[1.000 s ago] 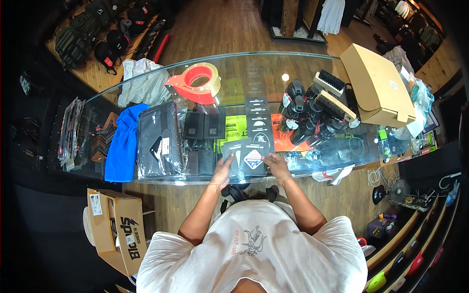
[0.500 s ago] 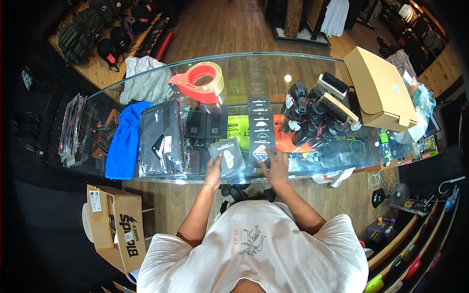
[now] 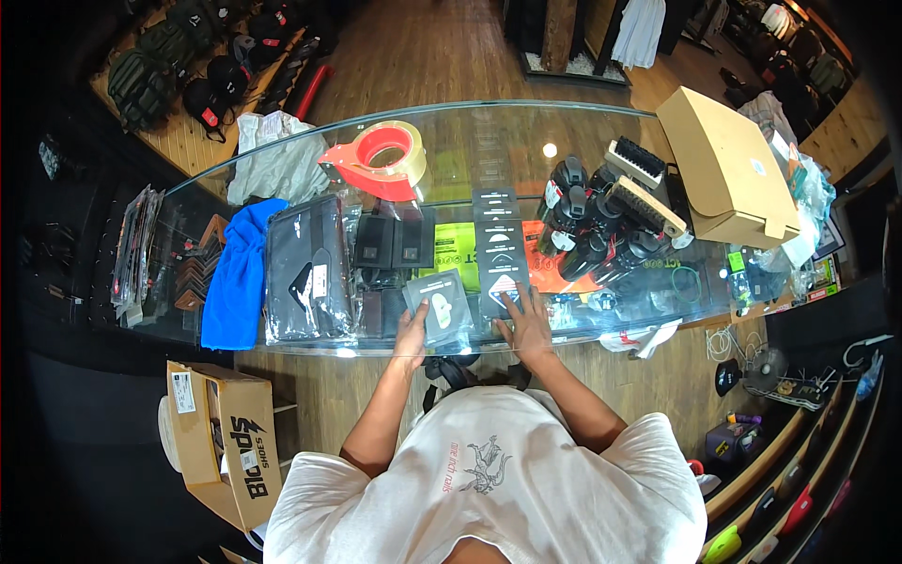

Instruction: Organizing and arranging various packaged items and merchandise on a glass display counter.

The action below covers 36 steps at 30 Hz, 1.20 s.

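My left hand [image 3: 411, 335] grips the edge of a flat dark-grey packet [image 3: 451, 313] with a pale oval print, its thumb on top. Beside it, overlapping dark packets [image 3: 501, 246] run in a column away from me on the glass counter. My right hand [image 3: 529, 331] rests with spread fingers at the nearest packet of that column, which bears a patterned diamond print [image 3: 504, 287]. Its fingertips touch the packet's lower right part, and nothing is gripped. Left of the column are a lime-green packet [image 3: 455, 244] and black boxes [image 3: 393, 242].
A red tape dispenser [image 3: 387, 160] stands toward the back. On the left are a blue cloth [image 3: 237, 273] and a black bag in clear plastic [image 3: 307, 277]. Black bottles [image 3: 587, 254], brushes [image 3: 646, 207] and a cardboard box [image 3: 728, 169] occupy the right.
My right hand's fingers have spread and reached farther onto the nearest packet of the column. My left hand still holds its packet in nearly the same place.
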Each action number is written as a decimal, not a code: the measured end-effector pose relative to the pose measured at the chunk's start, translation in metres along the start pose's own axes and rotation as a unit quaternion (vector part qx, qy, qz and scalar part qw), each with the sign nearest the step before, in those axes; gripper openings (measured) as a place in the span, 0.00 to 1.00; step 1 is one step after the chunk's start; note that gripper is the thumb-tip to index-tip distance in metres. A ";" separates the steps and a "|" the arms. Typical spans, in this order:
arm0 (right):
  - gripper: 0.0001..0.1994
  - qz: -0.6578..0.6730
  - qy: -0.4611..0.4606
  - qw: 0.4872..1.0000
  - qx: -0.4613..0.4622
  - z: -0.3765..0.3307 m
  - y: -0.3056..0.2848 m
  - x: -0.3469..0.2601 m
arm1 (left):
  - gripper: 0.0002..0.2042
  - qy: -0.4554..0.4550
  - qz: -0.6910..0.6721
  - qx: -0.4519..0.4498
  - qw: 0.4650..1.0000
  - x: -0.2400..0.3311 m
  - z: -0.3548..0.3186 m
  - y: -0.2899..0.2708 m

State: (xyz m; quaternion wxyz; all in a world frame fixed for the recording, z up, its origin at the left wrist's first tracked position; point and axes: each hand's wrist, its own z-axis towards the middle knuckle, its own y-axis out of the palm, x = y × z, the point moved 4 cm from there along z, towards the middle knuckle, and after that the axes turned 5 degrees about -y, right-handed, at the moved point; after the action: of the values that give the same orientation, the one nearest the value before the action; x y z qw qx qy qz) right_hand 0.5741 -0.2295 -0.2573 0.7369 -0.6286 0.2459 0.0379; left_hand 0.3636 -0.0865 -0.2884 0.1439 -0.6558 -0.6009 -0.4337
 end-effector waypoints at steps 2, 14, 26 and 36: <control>0.28 -0.003 -0.002 1.000 0.003 0.003 0.001 -0.001 | 0.23 -0.005 0.003 0.010 1.000 -0.004 0.005 -0.004; 0.28 -0.002 -0.010 0.999 0.036 0.012 0.002 0.001 | 0.24 -0.011 -0.004 0.004 1.000 -0.004 0.002 -0.005; 0.28 0.017 -0.019 0.998 0.057 0.017 0.001 0.002 | 0.24 -0.011 -0.010 -0.001 1.000 -0.004 0.002 -0.004; 0.26 0.026 -0.018 0.995 0.098 0.017 -0.006 -0.001 | 0.22 -0.016 0.009 -0.019 1.000 0.005 0.003 0.009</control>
State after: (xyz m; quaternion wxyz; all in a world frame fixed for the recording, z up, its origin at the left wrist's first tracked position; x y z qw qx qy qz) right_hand 0.5811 -0.2144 -0.2501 0.7980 -0.5460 0.2512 0.0442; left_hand 0.3723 -0.0835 -0.2835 0.1257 -0.6707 -0.5886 -0.4335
